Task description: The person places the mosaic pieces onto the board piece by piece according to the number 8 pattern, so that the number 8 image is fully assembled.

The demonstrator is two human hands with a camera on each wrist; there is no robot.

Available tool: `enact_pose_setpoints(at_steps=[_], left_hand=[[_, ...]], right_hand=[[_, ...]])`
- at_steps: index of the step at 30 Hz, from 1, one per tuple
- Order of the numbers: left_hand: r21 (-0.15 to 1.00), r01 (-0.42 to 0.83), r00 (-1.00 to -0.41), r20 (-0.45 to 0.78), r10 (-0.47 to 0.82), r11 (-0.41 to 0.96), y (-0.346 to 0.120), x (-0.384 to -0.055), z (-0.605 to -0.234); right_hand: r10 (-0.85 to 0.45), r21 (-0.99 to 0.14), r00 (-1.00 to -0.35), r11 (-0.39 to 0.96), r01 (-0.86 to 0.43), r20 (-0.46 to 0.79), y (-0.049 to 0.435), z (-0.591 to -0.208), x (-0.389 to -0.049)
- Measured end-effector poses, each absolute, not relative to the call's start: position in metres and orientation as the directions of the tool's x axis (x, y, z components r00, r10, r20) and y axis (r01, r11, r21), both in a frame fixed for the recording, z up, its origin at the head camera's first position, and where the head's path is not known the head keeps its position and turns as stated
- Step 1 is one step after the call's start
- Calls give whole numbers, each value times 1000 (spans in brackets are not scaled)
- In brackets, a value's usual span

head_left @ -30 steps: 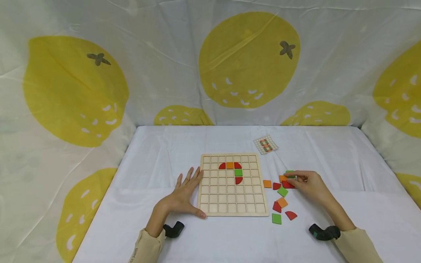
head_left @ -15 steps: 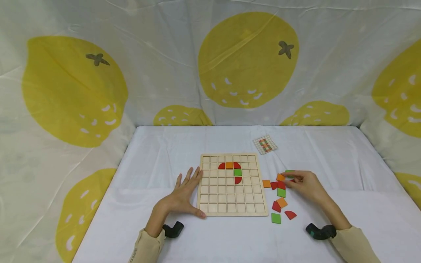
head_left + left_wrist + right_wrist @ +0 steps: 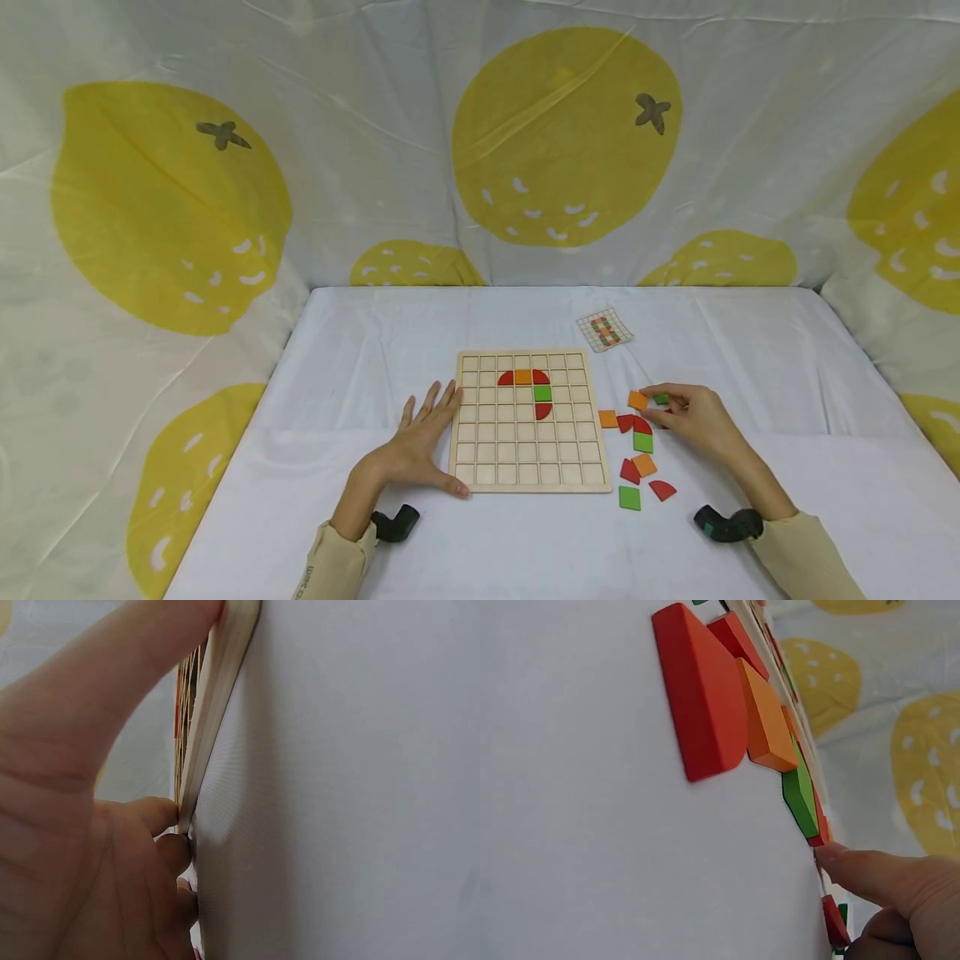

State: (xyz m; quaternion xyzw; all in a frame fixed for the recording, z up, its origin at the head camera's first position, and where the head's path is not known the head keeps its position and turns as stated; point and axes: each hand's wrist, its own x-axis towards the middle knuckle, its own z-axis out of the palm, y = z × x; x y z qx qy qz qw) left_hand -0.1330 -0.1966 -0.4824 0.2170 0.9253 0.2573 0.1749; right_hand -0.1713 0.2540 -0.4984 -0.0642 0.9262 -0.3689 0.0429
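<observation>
A wooden grid board (image 3: 507,433) lies on the white cloth. Set in its cells are three red quarter-circle tiles (image 3: 543,411), an orange square tile (image 3: 522,377) and a green square tile (image 3: 542,393). My left hand (image 3: 411,457) rests spread along the board's left side, thumb at the near corner; the left wrist view shows the thumb (image 3: 112,667) against the edge. Right of the board, my right hand (image 3: 703,421) pinches another orange square tile (image 3: 637,400) between thumb and index finger. Under that hand, a green tile (image 3: 661,399) and a red tile are partly hidden.
Between board and right hand lie several loose tiles, among them an orange square (image 3: 607,419), a green square (image 3: 629,498) and a red quarter circle (image 3: 662,490). A small pattern card (image 3: 604,329) lies beyond the board. Lemon-print cloth (image 3: 570,133) hangs behind.
My right hand has shifted slightly left, and the orange tile at its fingertips has moved left and away from me. A red tile and a green tile beside it have shifted. The left hand stays put.
</observation>
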Motion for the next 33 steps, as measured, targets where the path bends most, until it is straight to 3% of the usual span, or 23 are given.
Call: enact_pose_setpoints(at_steps=[7, 17, 33], left_hand=[[552, 314, -845, -209, 492, 773, -197, -134, -483], [551, 311, -847, -209, 489, 775, -198, -133, -483], [547, 311, -846, -212, 489, 777, -197, -133, -483]], right_hand=[[-128, -694, -990, 718, -54, -55, 253, -496, -172], [-169, -730, -986, 673, -119, 5, 241, -491, -172], [-353, -781, -934, 598, -180, -55, 154, -476, -175]])
